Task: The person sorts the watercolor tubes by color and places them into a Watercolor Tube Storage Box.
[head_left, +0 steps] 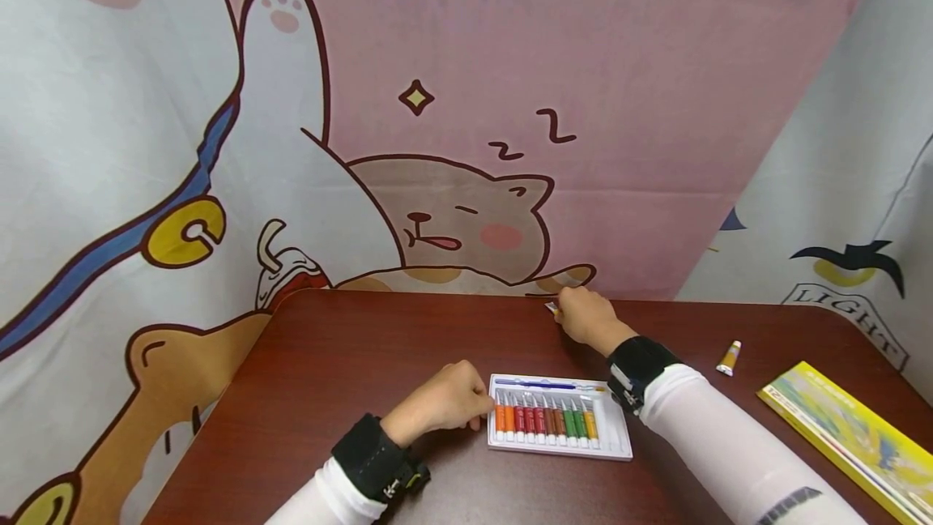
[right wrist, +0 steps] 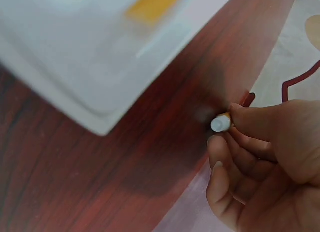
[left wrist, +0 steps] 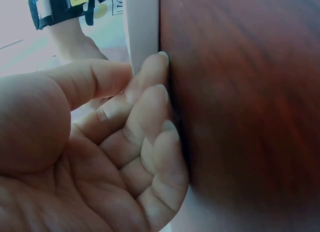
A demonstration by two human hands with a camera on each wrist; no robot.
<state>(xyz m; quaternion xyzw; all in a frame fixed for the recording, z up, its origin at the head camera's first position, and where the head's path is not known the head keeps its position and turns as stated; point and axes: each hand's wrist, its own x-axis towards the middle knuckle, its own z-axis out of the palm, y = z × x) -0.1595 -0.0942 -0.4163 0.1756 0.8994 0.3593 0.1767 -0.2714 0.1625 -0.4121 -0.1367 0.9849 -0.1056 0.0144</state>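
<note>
A white plastic tray (head_left: 615,437) holds a row of several paint tubes (head_left: 539,420), running from orange through red, brown and green to yellow. A blue-handled paintbrush (head_left: 535,384) lies along its far side. My left hand (head_left: 440,400) pinches the tray's left edge; in the left wrist view the thumb and fingertips meet at the white rim (left wrist: 142,32). Beyond the tray, by the table's far edge, my right hand (head_left: 587,319) pinches a small yellow paint tube with a white cap (right wrist: 221,123). My right fingers hide most of that tube.
Another yellow paint tube (head_left: 729,358) lies on the dark red wooden table (head_left: 342,347), right of my right forearm. A flat yellow box (head_left: 853,436) lies at the right side. Behind the table hangs a cartoon-printed cloth (head_left: 619,104).
</note>
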